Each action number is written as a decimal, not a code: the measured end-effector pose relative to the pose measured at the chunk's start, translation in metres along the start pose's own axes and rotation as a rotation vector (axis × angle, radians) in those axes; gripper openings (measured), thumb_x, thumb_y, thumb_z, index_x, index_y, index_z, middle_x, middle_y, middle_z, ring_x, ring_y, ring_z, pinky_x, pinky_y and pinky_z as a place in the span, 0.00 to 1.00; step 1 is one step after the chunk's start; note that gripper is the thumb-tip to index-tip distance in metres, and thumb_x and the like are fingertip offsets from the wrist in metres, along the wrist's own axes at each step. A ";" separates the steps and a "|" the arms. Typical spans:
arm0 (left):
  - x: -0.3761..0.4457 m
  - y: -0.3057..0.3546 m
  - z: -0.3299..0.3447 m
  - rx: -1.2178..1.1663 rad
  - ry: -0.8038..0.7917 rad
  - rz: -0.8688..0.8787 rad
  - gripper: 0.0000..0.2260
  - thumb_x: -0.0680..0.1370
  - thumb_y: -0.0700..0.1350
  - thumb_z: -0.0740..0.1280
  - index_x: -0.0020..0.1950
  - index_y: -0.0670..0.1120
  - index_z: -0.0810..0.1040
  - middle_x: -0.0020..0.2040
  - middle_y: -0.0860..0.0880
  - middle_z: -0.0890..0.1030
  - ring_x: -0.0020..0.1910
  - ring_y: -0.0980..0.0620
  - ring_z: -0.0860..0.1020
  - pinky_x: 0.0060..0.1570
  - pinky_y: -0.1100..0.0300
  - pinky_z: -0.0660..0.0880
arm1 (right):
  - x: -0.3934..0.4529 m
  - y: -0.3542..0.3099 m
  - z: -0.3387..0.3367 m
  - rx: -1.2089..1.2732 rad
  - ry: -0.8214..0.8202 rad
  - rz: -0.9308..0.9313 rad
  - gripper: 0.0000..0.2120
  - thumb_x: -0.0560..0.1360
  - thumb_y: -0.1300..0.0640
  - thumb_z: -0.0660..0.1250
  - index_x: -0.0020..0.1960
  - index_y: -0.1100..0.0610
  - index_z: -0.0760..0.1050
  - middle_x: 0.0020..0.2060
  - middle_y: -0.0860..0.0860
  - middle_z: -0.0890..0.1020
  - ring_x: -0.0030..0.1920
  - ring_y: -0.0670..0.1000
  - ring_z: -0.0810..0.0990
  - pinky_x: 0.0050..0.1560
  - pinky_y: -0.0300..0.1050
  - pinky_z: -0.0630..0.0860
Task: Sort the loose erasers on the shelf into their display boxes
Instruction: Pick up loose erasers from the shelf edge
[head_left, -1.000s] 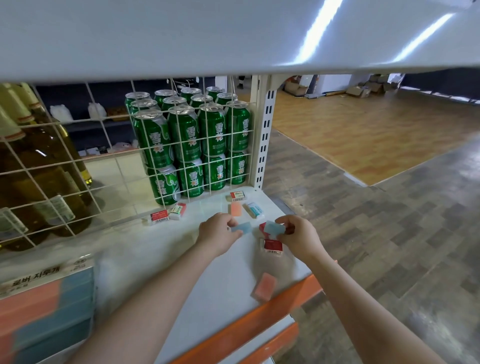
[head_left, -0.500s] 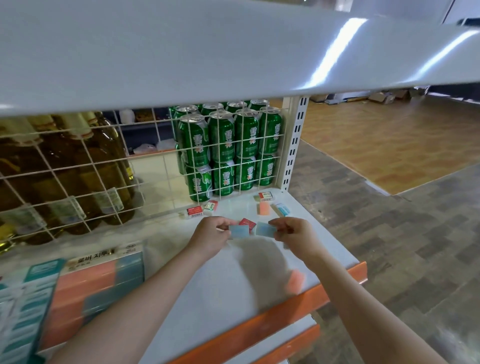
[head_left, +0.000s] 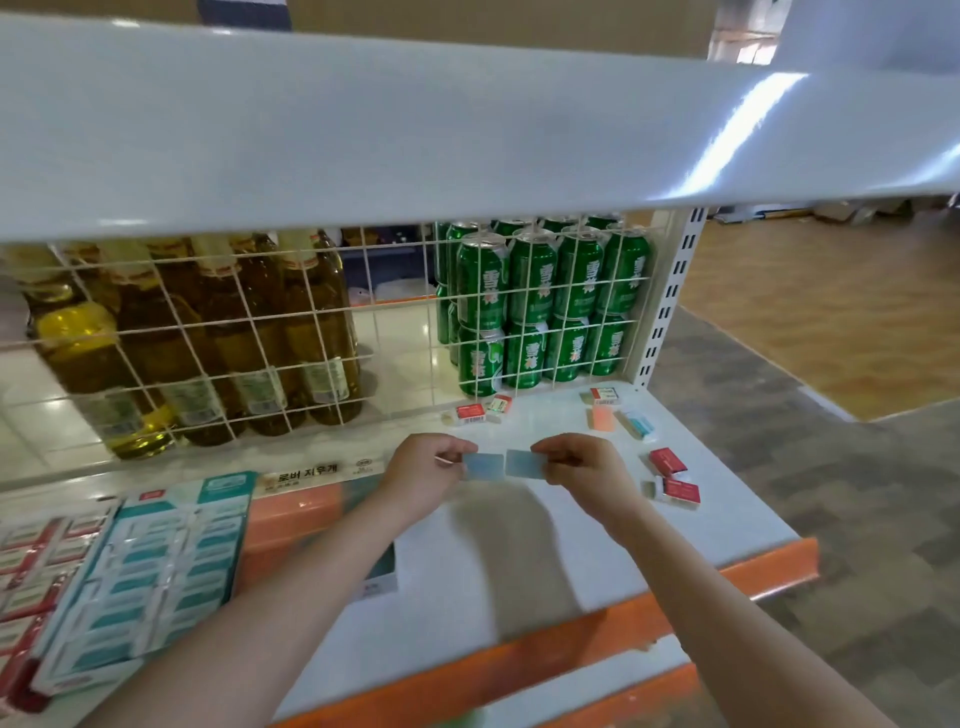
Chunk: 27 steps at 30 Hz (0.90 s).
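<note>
Head view: two pale blue erasers are held side by side above the white shelf (head_left: 519, 561). The first blue eraser (head_left: 485, 466) is pinched at its outer end by the left hand (head_left: 423, 475); the second blue eraser (head_left: 523, 463) is pinched likewise by the right hand (head_left: 582, 467). The inner ends of the two are just beside each other.

Beyond the right hand, an orange eraser (head_left: 602, 418), a blue-sleeved eraser (head_left: 638, 424) and a red-and-white eraser (head_left: 605, 397) are laid near the wire grid (head_left: 291, 338). Two red-sleeved erasers (head_left: 675, 475) are found to the right of the right hand.

Beyond the left hand, two more red-and-white erasers (head_left: 480, 410) are noted. To its left, an orange display box (head_left: 291, 512) and a teal display box (head_left: 156, 571) are set.

Behind the grid, green cans (head_left: 545, 306) and amber bottles (head_left: 208, 338) are stocked.
</note>
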<state>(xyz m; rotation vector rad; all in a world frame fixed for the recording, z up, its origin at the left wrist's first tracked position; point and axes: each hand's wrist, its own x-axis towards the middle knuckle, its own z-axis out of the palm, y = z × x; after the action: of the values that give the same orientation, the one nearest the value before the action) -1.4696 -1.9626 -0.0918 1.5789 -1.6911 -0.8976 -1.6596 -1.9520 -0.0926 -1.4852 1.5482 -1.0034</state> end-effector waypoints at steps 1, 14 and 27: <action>-0.004 -0.003 -0.007 0.001 0.009 -0.007 0.13 0.75 0.32 0.64 0.57 0.43 0.81 0.47 0.48 0.78 0.45 0.53 0.75 0.41 0.69 0.71 | -0.001 -0.003 0.006 -0.014 -0.013 -0.012 0.14 0.71 0.74 0.62 0.52 0.63 0.79 0.36 0.49 0.77 0.36 0.47 0.75 0.35 0.26 0.71; -0.066 -0.052 -0.086 -0.005 0.155 -0.127 0.10 0.75 0.35 0.66 0.52 0.48 0.81 0.48 0.52 0.79 0.43 0.60 0.76 0.42 0.70 0.71 | -0.024 -0.035 0.083 0.005 -0.264 -0.055 0.14 0.70 0.72 0.62 0.43 0.56 0.79 0.38 0.52 0.79 0.36 0.48 0.75 0.43 0.40 0.74; -0.112 -0.075 -0.095 0.010 0.232 -0.176 0.07 0.75 0.37 0.67 0.42 0.49 0.78 0.42 0.51 0.80 0.44 0.54 0.78 0.39 0.68 0.73 | -0.046 -0.044 0.118 -0.149 -0.337 -0.149 0.06 0.73 0.67 0.66 0.47 0.60 0.79 0.37 0.47 0.78 0.36 0.44 0.75 0.40 0.34 0.73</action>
<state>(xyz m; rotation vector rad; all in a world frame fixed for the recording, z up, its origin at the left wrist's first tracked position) -1.3422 -1.8591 -0.1020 1.7855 -1.4144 -0.7574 -1.5319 -1.9112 -0.1006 -1.7911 1.3078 -0.6846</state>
